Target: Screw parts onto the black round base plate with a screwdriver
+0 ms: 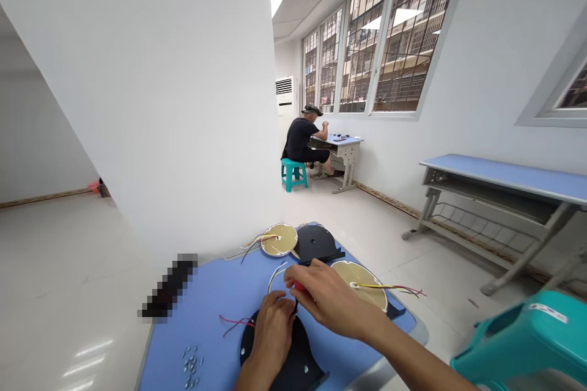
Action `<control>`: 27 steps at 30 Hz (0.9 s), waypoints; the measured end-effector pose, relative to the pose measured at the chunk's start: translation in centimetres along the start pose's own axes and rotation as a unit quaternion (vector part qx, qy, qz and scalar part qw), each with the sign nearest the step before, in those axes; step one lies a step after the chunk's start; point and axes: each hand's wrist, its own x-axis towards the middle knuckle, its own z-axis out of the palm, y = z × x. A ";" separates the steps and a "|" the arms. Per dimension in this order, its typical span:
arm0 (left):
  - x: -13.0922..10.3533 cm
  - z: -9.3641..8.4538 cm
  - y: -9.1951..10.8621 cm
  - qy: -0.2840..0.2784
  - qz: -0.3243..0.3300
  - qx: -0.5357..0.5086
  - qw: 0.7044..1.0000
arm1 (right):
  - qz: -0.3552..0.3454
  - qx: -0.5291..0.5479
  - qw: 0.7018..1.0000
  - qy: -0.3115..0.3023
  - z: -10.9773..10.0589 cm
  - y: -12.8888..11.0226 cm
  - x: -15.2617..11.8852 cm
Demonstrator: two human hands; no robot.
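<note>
My right hand is closed around the red handle of a screwdriver, whose dark shaft points down. Below it lies a round black plate with a flared edge, flat on the blue tabletop. My left hand rests on that plate, its fingers drawn together beside the screwdriver's lower end; anything pinched there is hidden. Red and dark wires stick out left of the plate. Light-coloured wires rise behind my left hand. Small loose screws are scattered to the left.
At the table's back are a gold disc with wires and another black plate. A second gold disc lies right of my hands. A teal stool stands right, near a blue-topped desk. A person sits farther off.
</note>
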 end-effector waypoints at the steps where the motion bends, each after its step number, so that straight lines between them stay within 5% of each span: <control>1: 0.1 0.0 -0.2 -0.006 -0.004 0.004 1.000 | 0.001 -0.001 1.000 -0.001 0.3 0.3 0.2; 10: 0.3 -0.1 -0.4 -0.043 -0.021 0.003 0.999 | -0.009 -0.009 1.000 -0.015 1.2 1.0 1.0; 27: 0.0 0.5 -1.0 -0.007 0.011 0.008 1.000 | -0.032 -0.055 0.998 -0.030 1.4 0.4 1.3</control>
